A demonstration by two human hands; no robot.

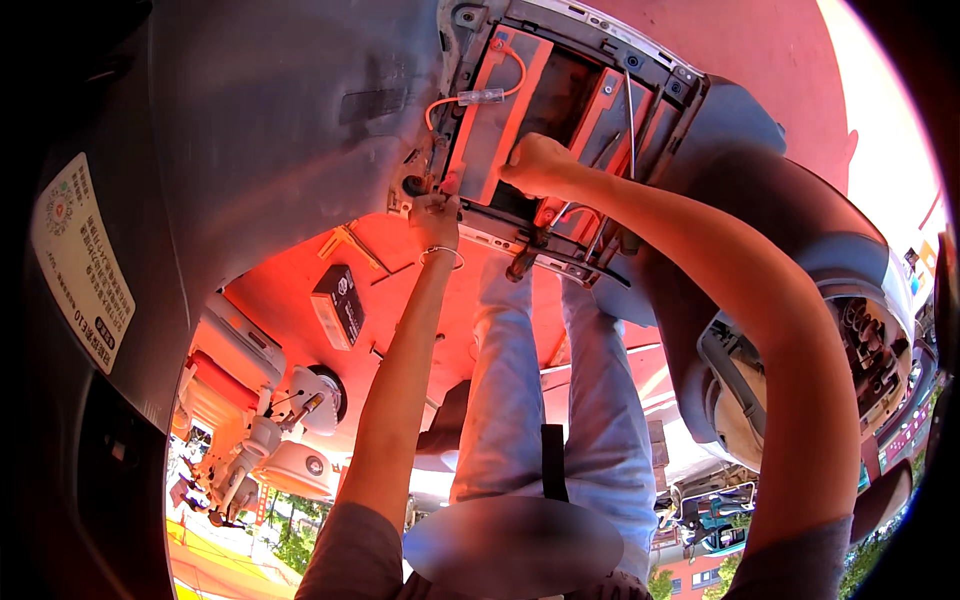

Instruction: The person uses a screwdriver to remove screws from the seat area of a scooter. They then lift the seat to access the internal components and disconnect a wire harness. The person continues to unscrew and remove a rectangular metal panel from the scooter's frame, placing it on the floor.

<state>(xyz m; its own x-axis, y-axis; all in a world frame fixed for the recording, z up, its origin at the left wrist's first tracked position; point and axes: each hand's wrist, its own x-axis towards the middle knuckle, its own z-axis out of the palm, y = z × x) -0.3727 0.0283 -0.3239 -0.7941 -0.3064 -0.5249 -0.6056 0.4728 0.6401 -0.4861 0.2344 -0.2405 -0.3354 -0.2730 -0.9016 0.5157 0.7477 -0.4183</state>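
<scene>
An open compartment with a metal frame (650, 45) holds several long grey-and-red blocks that look like batteries. My right hand (540, 167) is curled closed at the near right edge of the leftmost battery (505, 105); what its fingers hold, if anything, is hidden. My left hand (434, 217) is closed at the compartment's near left corner, beside that battery's red terminal end (450, 183). I cannot make out what is in its fingers. An orange wire (523, 72) with a clear sleeve (481, 97) loops from the battery's far end toward the left edge.
Beside the batteries a thin metal rod (631, 125) and a dark-handled tool (522, 262) lie across the frame. A dark box (338, 307) stands on the red floor near a yellow tool (352, 245). Dark body panels (290, 120) flank the compartment. Parked scooters (270, 440) stand behind.
</scene>
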